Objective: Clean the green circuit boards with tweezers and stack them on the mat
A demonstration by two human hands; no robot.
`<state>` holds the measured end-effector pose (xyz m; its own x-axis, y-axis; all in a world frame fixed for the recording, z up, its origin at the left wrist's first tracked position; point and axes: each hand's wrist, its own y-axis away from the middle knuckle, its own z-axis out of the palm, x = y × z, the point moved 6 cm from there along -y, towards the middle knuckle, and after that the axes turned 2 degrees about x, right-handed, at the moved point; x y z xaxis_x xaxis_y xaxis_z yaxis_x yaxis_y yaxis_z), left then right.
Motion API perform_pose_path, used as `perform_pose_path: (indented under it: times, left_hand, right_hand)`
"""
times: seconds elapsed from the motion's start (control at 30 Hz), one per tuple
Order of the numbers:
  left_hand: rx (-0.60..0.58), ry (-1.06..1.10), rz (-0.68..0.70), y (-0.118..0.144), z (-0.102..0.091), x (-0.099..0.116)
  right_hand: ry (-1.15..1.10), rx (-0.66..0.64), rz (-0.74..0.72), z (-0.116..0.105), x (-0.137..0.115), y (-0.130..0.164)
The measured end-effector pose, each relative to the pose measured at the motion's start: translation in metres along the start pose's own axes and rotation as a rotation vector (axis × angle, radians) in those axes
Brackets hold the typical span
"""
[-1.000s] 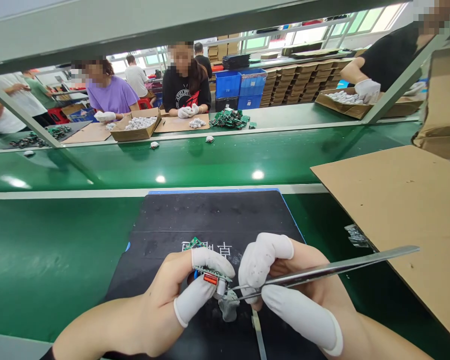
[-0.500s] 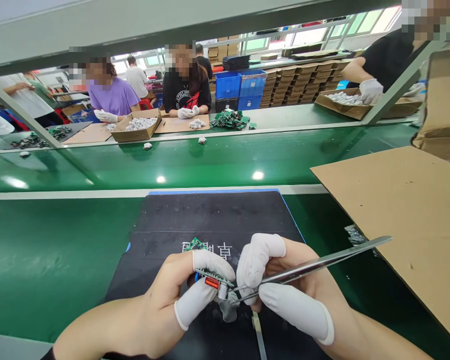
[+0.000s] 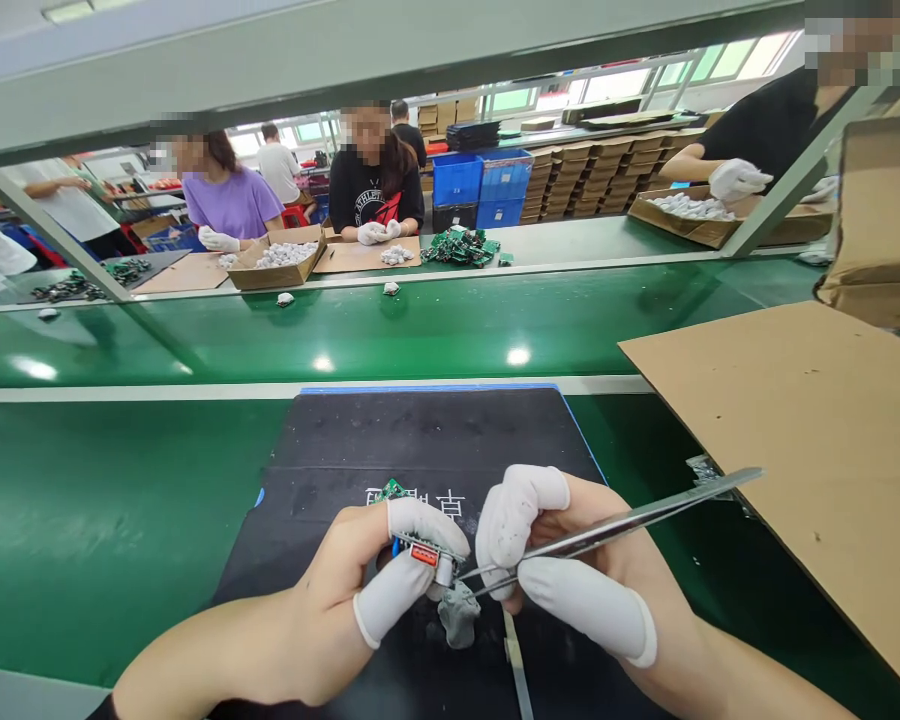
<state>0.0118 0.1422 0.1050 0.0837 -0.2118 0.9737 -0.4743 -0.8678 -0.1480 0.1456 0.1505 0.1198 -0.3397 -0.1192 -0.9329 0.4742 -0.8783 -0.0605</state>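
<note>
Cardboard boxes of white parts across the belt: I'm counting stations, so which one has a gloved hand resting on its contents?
The far-right box, below the person in black: a gloved hand rests over its white parts. The left box has none on it.

Black mat (image 3: 435,440) on green bench (image 3: 105,520)

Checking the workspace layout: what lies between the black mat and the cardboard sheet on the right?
In the head view, a strip of bare green bench separates the black mat from the cardboard sheet; tweezers cross above it.
</note>
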Motion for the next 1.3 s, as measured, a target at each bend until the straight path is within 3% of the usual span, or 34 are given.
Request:
perform_pose_path:
  times: [0.1,0.2,0.3,0.43,0.57,0.77,0.9,1.0,1.13,1.2,1.3]
  left_hand:
    - [0.000,-0.003,-0.012,-0.001,-0.002,-0.001]
    - [0.079,0.019,0.009,-0.005,-0.011,0.002]
    - [0.176,0.046,0.024,-0.011,-0.023,0.005]
    - [0.215,0.016,-0.102,-0.016,-0.030,-0.015]
    - [0.119,-0.125,-0.259,-0.009,-0.032,-0.058]
    - [0.211,-0.415,-0.369,0.005,-0.064,-0.103]
    - [0.273,-0.640,-0.460,0.007,-0.084,-0.116]
    - [0.304,-0.794,-0.510,0.004,-0.093,-0.120]
    - [0.350,-0.945,-0.539,-0.009,-0.105,-0.124]
    - [0.377,-0.991,-0.533,-0.018,-0.111,-0.126]
    - [0.403,-1.023,-0.494,-0.031,-0.120,-0.128]
  right_hand:
    - [-0.004,-0.058,0.007,0.003,0.000,0.001]
    - [0.020,-0.114,-0.031,0.003,-0.010,0.006]
    - [0.272,-0.084,-0.073,0.000,-0.015,0.011]
    - [0.737,-0.044,0.111,-0.004,0.034,0.016]
    - [0.930,-0.113,0.150,-0.002,0.079,0.025]
    - [1.014,-0.093,0.020,0.001,0.070,0.037]
    - [1.212,-0.145,-0.160,0.008,0.078,0.046]
    - [1.195,-0.129,-0.301,0.008,0.071,0.053]
    - [1.234,0.086,-0.411,-0.018,0.048,0.053]
    - [1.407,0.175,-0.431,-0.038,0.048,0.049]
    - [1.748,0.211,-0.383,-0.066,0.064,0.040]
